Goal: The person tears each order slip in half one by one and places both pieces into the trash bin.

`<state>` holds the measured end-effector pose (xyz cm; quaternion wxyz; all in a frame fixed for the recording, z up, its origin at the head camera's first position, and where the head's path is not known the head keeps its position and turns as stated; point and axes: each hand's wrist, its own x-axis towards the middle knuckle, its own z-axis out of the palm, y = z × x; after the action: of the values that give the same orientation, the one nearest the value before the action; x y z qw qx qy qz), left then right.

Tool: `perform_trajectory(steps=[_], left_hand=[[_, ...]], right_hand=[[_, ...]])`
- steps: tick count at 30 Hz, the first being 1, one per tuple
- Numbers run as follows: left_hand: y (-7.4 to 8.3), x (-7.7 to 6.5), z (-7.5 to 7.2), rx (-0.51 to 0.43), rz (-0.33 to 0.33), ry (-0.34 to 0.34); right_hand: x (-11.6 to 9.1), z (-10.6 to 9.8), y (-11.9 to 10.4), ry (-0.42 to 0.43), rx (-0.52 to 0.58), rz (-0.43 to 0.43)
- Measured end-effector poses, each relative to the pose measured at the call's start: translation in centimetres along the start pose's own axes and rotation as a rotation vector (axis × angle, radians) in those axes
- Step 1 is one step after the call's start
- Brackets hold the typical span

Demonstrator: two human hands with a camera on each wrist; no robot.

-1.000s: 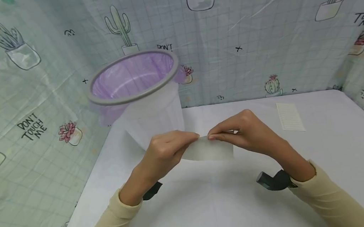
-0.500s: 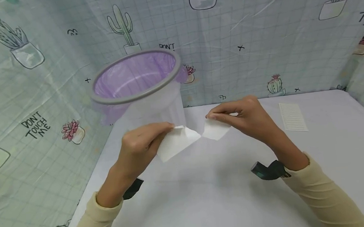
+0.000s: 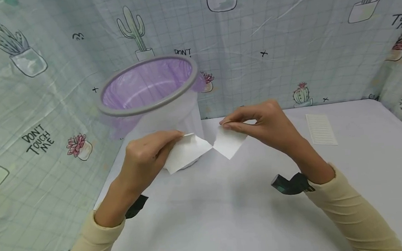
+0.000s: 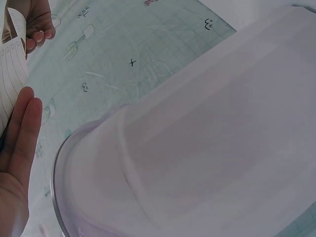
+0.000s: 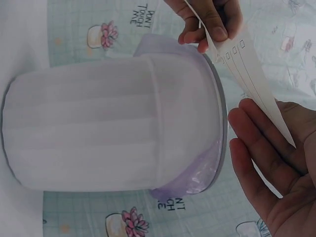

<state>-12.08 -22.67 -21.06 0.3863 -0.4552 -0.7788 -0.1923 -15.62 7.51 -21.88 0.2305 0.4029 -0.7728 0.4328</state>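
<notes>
A sheet of white paper (image 3: 189, 152) hangs in the air, torn down from its top edge. Its two halves still meet at a narrow point in the head view. My left hand (image 3: 147, 157) pinches the left half between thumb and fingers. The smaller right half (image 3: 228, 142) is pinched by my right hand (image 3: 264, 124). Printed lines and small boxes show on the paper's far side (image 5: 239, 57) in the right wrist view. Behind the left hand stands a white bin (image 3: 182, 119), lined with a purple bag (image 3: 148, 82).
A grey ring (image 3: 197, 72) runs around the bin's mouth. Another lined paper slip (image 3: 322, 129) lies flat at the right back of the white table (image 3: 230, 225). A cactus-printed curtain (image 3: 247, 78) hangs behind the table and along its sides.
The paper, whole-looking a second ago, has been torn from the top into two halves joined at a point. My hands have moved apart and upward, the left one further to the left.
</notes>
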Motion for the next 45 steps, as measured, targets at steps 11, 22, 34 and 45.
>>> perform_trajectory(steps=[11,22,34,45], left_hand=[[-0.6,0.3,-0.8,0.022,-0.029,-0.002],[-0.9,0.6,-1.3,0.019,-0.057,0.065],[-1.6,1.4,-2.8,0.05,-0.02,0.061],[-2.3,2.3,-3.8,0.054,0.047,-0.019]], right_hand=[[0.8,0.4,-0.2,0.035,0.002,-0.036],[1.1,0.4,-0.3,0.127,-0.073,-0.086],[1.6,-0.2,-0.3,0.134,-0.179,-0.167],[2.7,-0.7,-0.3,0.036,-0.289,-0.318]])
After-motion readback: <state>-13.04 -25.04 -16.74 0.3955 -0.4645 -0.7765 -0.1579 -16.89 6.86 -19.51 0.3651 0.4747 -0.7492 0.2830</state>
